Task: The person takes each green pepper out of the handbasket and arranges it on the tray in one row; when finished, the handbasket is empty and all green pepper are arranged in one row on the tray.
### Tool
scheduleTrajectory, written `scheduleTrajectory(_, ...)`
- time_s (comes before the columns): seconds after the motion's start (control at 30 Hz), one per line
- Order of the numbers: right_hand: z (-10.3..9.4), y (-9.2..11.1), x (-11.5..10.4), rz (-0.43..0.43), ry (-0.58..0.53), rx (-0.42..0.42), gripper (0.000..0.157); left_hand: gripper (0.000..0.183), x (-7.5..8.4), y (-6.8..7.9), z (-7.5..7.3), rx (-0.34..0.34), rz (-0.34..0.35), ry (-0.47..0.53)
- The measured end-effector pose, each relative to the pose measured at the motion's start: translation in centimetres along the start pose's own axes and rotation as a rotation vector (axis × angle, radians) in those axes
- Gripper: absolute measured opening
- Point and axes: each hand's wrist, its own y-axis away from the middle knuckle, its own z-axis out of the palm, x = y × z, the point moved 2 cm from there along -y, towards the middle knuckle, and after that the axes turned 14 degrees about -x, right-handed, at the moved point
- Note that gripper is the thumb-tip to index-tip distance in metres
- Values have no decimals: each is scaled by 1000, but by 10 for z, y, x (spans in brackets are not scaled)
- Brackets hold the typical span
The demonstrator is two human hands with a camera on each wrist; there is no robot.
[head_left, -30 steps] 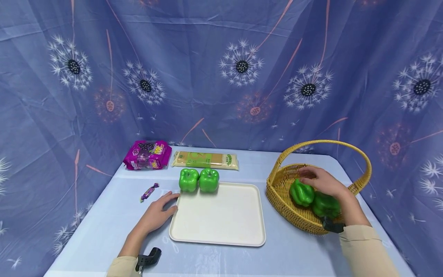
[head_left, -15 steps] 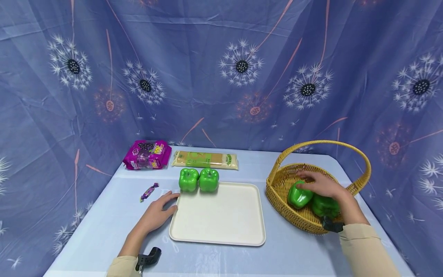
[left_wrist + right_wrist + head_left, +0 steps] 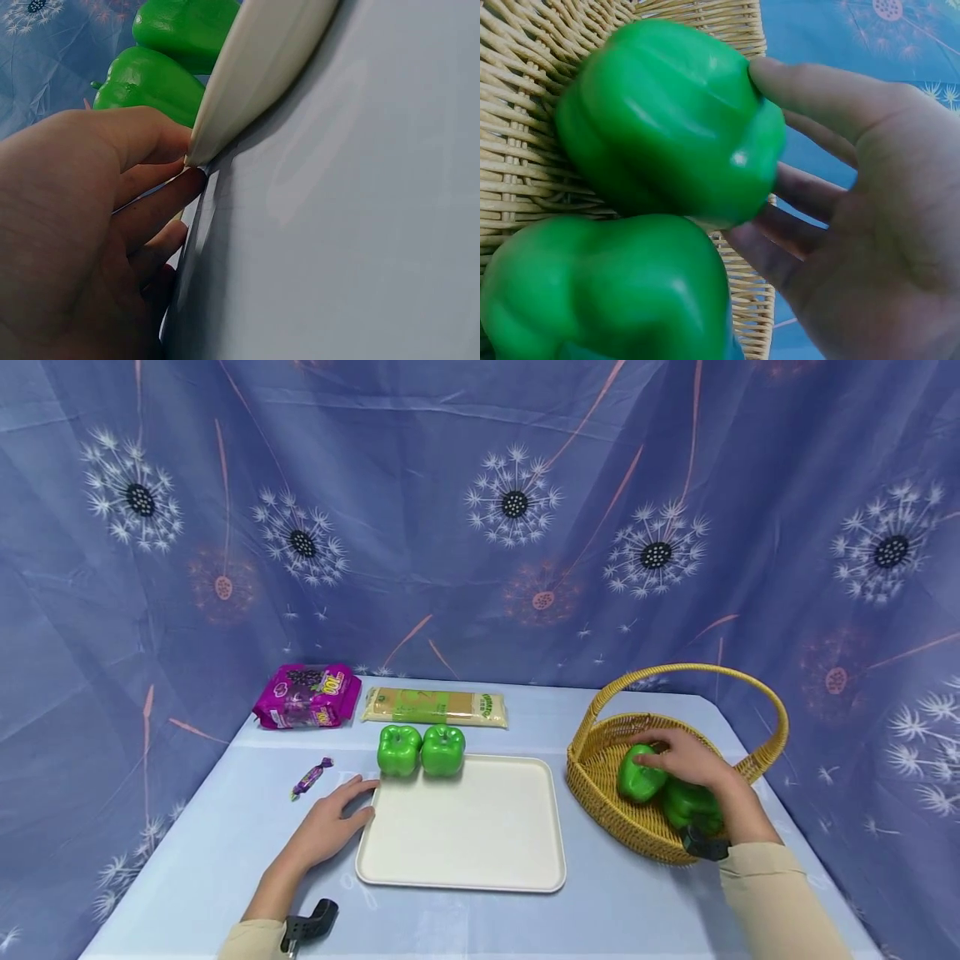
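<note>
My right hand (image 3: 684,758) has got hold of a glossy green bell pepper (image 3: 637,781), down in the yellow woven wicker basket (image 3: 607,814) right beside another green pepper (image 3: 690,806). My left hand (image 3: 330,827) is pretty loose, just touching the cream rectangular tray (image 3: 461,835).

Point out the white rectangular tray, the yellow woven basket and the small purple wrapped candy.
White rectangular tray (image 3: 461,828): head view, bare middle.
Yellow woven basket (image 3: 617,820): head view, front-left wall.
Small purple wrapped candy (image 3: 311,778): head view, wrapper's middle.
</note>
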Motion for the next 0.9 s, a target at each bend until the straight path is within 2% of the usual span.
scheduleTrajectory(0.2,-9,8,-2,85,-6,112,46,44,4,-5,2,-20,15,0)
scheduleTrajectory(0.33,-11,5,-6,80,20,121,48,44,3,-3,2,-7,-3,14)
scheduleTrajectory(0.6,-11,-4,-15,75,96,163,41,44,0,2,-2,-1,-2,1)
scheduleTrajectory(0.9,-8,-6,-16,100,60,165,40,43,-2,4,-4,10,0,3)
